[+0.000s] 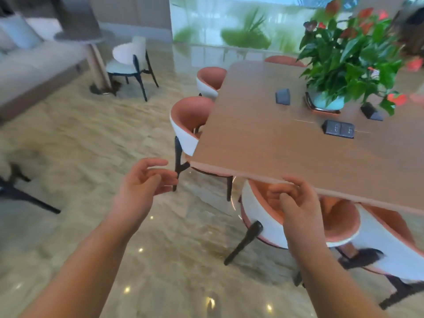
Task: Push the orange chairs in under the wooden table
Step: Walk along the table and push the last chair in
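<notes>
A long wooden table [263, 138] runs from the lower right toward the back. Several orange chairs with white outer backs stand along its edges. The nearest chair [263, 216] sits partly under the table's near edge, with another [394, 244] to its right. Two chairs stand on the left side, one [190, 120] close and one [210, 80] farther back. My left hand [146, 180] hovers over the floor with its fingers loosely curled, holding nothing. My right hand [296, 200] is above the nearest chair's backrest, fingers bent; whether it touches the chair I cannot tell.
A potted plant with red flowers [351, 58] and small black socket boxes [338, 129] rest on the table. A white chair [130, 58] stands by a round pedestal table [91, 40] at the back left, beside a grey sofa [34, 67]. A dark chair leg [29, 198] shows at left.
</notes>
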`<move>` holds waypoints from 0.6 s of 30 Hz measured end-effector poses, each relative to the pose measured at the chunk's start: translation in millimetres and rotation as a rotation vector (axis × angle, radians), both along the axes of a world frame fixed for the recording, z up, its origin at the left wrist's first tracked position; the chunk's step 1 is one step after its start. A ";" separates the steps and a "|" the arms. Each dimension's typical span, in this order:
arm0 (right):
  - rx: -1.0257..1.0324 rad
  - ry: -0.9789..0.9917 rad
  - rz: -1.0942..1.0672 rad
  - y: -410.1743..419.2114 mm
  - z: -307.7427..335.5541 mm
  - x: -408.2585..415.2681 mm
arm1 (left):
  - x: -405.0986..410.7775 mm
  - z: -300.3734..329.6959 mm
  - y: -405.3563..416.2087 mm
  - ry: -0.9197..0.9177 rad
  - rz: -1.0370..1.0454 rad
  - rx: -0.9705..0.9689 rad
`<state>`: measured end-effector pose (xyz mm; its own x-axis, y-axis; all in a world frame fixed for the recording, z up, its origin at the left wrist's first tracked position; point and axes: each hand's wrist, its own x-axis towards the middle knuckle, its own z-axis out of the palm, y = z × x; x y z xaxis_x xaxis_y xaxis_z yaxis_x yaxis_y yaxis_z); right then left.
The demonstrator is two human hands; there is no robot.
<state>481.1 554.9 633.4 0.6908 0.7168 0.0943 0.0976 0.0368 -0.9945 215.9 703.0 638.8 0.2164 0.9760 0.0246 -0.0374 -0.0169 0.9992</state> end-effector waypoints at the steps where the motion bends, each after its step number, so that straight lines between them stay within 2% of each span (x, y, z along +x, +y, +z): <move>1: 0.012 0.002 0.037 19.2 -0.7 -24.2 | -29.2 0.8 8.7 0.002 0.040 0.001; 5: 0.026 -0.030 0.135 88.6 -1.4 -101.0 | -120.9 5.7 46.0 -0.012 0.181 0.024; 8: 0.026 -0.021 0.163 130.4 1.0 -135.9 | -159.5 8.5 75.6 -0.036 0.244 0.035; 18: -0.020 -0.019 0.178 288.8 -7.3 -162.4 | -189.2 -11.5 223.4 0.010 0.238 0.044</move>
